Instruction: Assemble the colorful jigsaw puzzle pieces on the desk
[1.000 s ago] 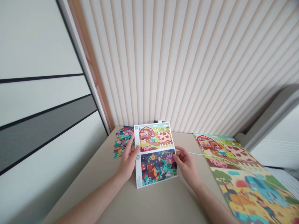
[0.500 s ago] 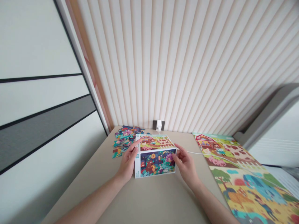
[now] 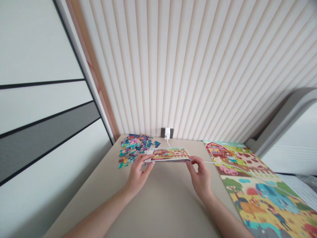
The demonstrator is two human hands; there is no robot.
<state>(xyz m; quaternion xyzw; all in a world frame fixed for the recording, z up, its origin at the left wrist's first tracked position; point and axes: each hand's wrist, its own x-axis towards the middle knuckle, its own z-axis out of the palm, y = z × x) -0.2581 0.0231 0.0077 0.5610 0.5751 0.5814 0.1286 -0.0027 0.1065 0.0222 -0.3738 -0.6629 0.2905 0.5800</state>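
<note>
Between my two hands is a folded picture sheet [image 3: 170, 154], its upper panel printed with a red barn and a spotted cow. Only a thin dark strip of its lower panel shows along the front edge. My left hand [image 3: 138, 172] pinches the sheet's left end between thumb and fingers. At the opposite end, my right hand [image 3: 200, 174] grips the front right corner the same way. Just behind my left hand lies a heap of loose jigsaw pieces [image 3: 133, 145] in dark blue, pink and teal, partly hidden by the hand.
Two picture puzzles lie on the right of the table [image 3: 158, 211]: a farm puzzle [image 3: 230, 158] and an animal puzzle [image 3: 267, 205]. A white cable crosses them. A white charger [image 3: 167, 133] sits in a wall socket behind the sheet. Pleated panelling [image 3: 173, 66] rises at the back.
The sheet's lower panel, with the dark forest picture, has folded back underneath and is nearly out of sight. Both hands have shifted their hold to the front edge.
</note>
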